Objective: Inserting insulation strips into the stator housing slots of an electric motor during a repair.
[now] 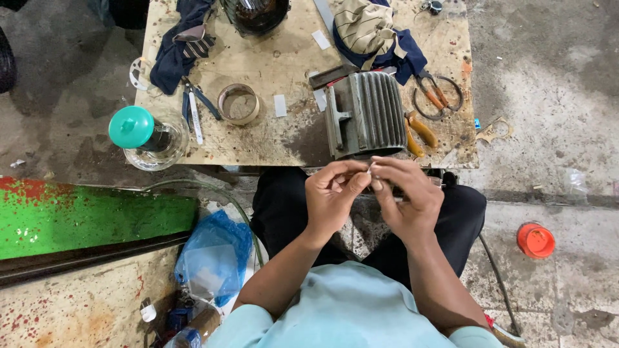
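Both hands, left hand (332,193) and right hand (403,196), pinch one small pale strip (372,169) at fingertips; judged light, flimsy; grip its ends.

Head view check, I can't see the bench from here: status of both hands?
Left hand and right hand together over lap, pinching a small pale piece. Ribbed grey motor housing on table edge just beyond. Nothing between.
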